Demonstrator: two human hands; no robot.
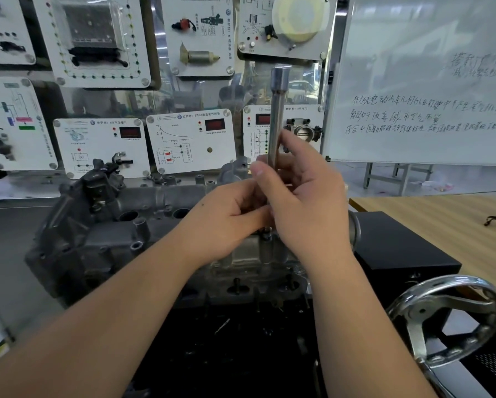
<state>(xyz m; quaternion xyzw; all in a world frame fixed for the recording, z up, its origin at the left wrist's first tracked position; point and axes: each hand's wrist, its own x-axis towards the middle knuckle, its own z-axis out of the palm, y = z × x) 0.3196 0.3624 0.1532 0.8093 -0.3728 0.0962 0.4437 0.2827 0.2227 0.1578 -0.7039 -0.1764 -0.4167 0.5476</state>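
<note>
**As a Metal Rod Is Held Upright Over an Engine**

Where writing can be seen, it is mostly on the whiteboard (427, 81) at the far right, which is covered with handwritten Chinese lines, smeared in places and cut off at the right edge. Printed Chinese headings, round blue badges and red number displays are carried by the white display panels (190, 139) on the far wall, but the print is too small to be read.

A grey engine (103, 239) is set on a dark stand in the middle, with a wooden table (442, 219) and a black box (399, 254) to the right and a shiny handwheel (447, 320) near right.

The metal rod (277, 116) is held upright above the engine. It is wrapped by the curled fingers of the right hand (304, 202), and its lower part is pinched by the left hand (226, 222). Its lower end is largely hidden behind both hands.
</note>
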